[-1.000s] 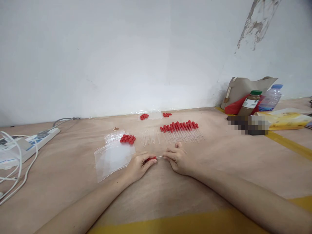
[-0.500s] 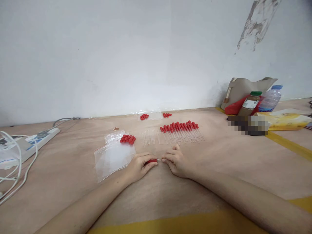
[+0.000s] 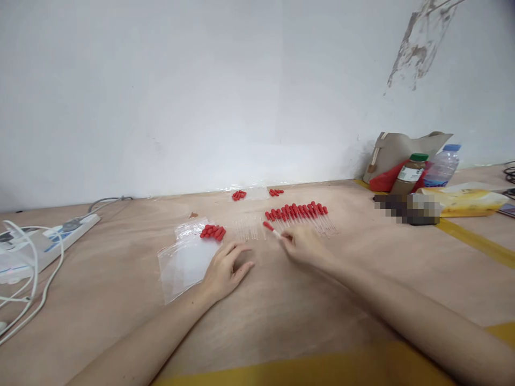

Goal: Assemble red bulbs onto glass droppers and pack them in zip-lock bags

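Note:
Between the fingertips of my right hand point(image 3: 303, 244) is a dropper point(image 3: 269, 226), a clear tube with a red rubber bulb pointing up and left. It is held close to the left end of a row of droppers with red bulbs point(image 3: 298, 212). My left hand point(image 3: 227, 271) rests by the table with thumb and fingers apart, nothing between them. Past its fingertips lie several bare clear tubes point(image 3: 246, 229). A pile of loose red bulbs point(image 3: 213, 232) sits on clear plastic bags point(image 3: 183, 268), left of the tubes.
Two smaller groups of red bulbs point(image 3: 238, 195) lie near the wall. White cables and a power strip point(image 3: 76, 236) are at the left. On the right stand a grey bag point(image 3: 396, 147), a green-capped bottle point(image 3: 410, 174), a clear bottle point(image 3: 444, 163) and a yellow tissue pack point(image 3: 483, 203).
My left hand has let go of the red bulb and opened. The right hand has carried the dropper up and away toward the row.

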The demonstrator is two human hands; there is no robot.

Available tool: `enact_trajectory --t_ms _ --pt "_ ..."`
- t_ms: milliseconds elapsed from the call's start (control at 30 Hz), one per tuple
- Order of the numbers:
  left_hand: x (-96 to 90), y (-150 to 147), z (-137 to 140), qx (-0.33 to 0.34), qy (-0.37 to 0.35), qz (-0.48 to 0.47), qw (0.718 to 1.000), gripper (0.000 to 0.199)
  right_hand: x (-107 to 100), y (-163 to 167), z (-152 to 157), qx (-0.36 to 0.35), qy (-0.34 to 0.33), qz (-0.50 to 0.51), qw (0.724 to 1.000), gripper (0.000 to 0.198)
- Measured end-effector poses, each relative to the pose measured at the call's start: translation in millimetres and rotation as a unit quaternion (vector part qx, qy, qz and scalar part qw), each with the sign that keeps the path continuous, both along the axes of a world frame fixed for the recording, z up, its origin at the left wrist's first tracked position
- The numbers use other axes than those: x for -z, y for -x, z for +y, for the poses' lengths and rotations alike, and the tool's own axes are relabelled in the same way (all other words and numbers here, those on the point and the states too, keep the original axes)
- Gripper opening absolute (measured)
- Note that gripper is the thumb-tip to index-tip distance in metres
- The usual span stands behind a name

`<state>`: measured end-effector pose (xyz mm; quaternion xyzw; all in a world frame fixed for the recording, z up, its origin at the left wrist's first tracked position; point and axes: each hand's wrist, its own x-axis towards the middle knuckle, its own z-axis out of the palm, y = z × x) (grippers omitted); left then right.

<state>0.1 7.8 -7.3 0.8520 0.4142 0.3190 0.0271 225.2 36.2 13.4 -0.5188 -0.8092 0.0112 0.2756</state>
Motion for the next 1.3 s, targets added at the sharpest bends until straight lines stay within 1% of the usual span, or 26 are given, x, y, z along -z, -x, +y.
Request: enact_trajectory --t_ms 67,133,200,267,367,500,667,767,867,933,1033,1200,1300 --pt "0.6 0.4 0.3 0.015 0.036 0.019 0.999 0.018 -3.9 -0.9 22.4 0.067 0.064 0.069 0.993 0.024" --pt "0.8 0.0 0.9 0.020 0.054 0.031 0.998 0.015 -4.2 2.8 43.4 0.119 0.087 0.093 0.985 0.029" --pt "0.6 -0.4 1.4 0.020 0.060 0.032 0.997 0.015 -0.8 10.3 59.4 0.155 0.088 0.085 0.980 0.031" --pt "0.5 -0.3 1.7 0.018 0.065 0.032 0.997 0.015 4.9 18.8 69.4 0.180 0.083 0.067 0.978 0.028" --pt "0.4 0.5 1.8 0.022 0.070 0.032 0.997 0.015 14.0 27.7 76.5 0.199 0.079 0.043 0.976 0.024" --pt "0.4 0.8 2.1 0.028 0.066 0.029 0.997 0.015 21.1 29.9 79.7 0.217 0.080 0.013 0.973 0.027" --pt "0.7 0.1 2.8 0.026 0.065 0.033 0.997 0.015 22.2 27.8 77.4 0.221 0.090 -0.020 0.971 0.032" --pt "0.7 0.0 3.0 0.027 0.066 0.035 0.997 0.015 19.7 29.2 72.5 0.215 0.063 -0.020 0.974 0.031" --pt "0.8 -0.1 3.0 0.027 0.067 0.037 0.997 0.015 14.5 36.4 68.1 0.185 0.050 -0.032 0.981 0.028" --pt "1.0 -0.3 3.1 0.026 0.066 0.038 0.997 0.015 10.5 44.3 67.3 0.166 0.066 -0.059 0.982 0.028" --pt "1.1 -0.3 3.0 0.025 0.067 0.039 0.997 0.015 5.8 58.0 69.8 0.167 0.094 -0.086 0.978 0.028" --pt "0.0 0.5 3.0 0.028 0.067 0.038 0.997 0.015 4.4 74.6 77.7 0.179 0.123 -0.095 0.971 0.024" --pt "-0.3 -0.5 2.1 0.026 0.065 0.039 0.997 0.015 3.7 78.9 78.2 0.175 0.127 -0.098 0.972 0.023"
